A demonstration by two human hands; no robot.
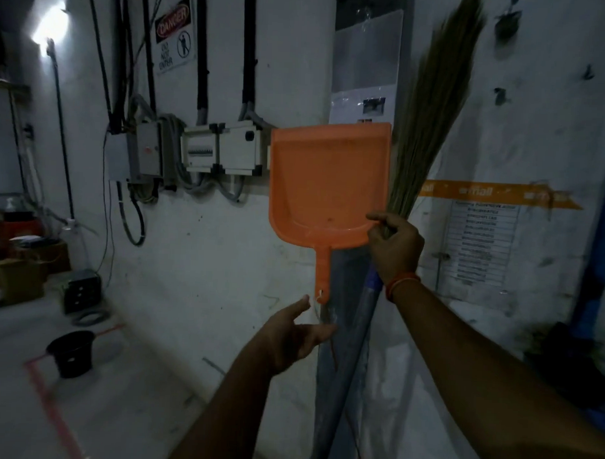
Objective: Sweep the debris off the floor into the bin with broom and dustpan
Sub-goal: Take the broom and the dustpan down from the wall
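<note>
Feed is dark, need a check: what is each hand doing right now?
Left hand: open, just below the dustpan handle, holding nothing.
Right hand: grips the broom.

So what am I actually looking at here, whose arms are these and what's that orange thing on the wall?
There is no machine: a person wears a camera on the head, so you see their own two arms from above. The orange thing is a dustpan standing upright against a grey pillar, handle down. The right hand grips a grass broom at the base of its bristles, which point up. The left hand reaches, fingers open, just under the dustpan's handle and holds nothing. A black bin sits on the floor at left.
</note>
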